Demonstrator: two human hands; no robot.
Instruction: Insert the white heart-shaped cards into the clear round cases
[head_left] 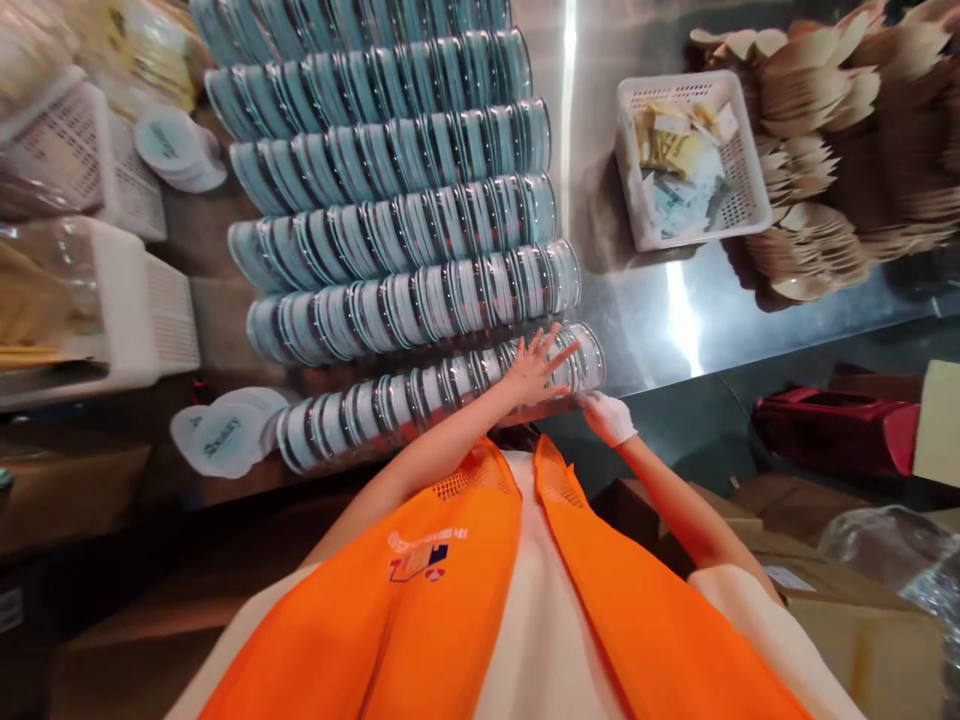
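Note:
My left hand [534, 370] is bare and lies with fingers spread on the nearest row of clear round containers [405, 398], close to its right end. These containers lie on their sides, face to face, with whitish bands between the clear rims. My right hand [607, 418] wears a white glove. Its fingers are drawn together at the table's front edge, just below the end container [589, 357]; whatever they may hold is hidden. Several more rows of the same containers [412, 295] run behind, roughly parallel.
A white basket [752, 190] of small packets stands right of the rows, near stacked wooden spoons [814, 250]. Round printed lids [225, 435] lie at the front left. White baskets [172, 315] line the left side. Cardboard boxes [862, 600] and a red object [832, 430] are below the table [637, 330].

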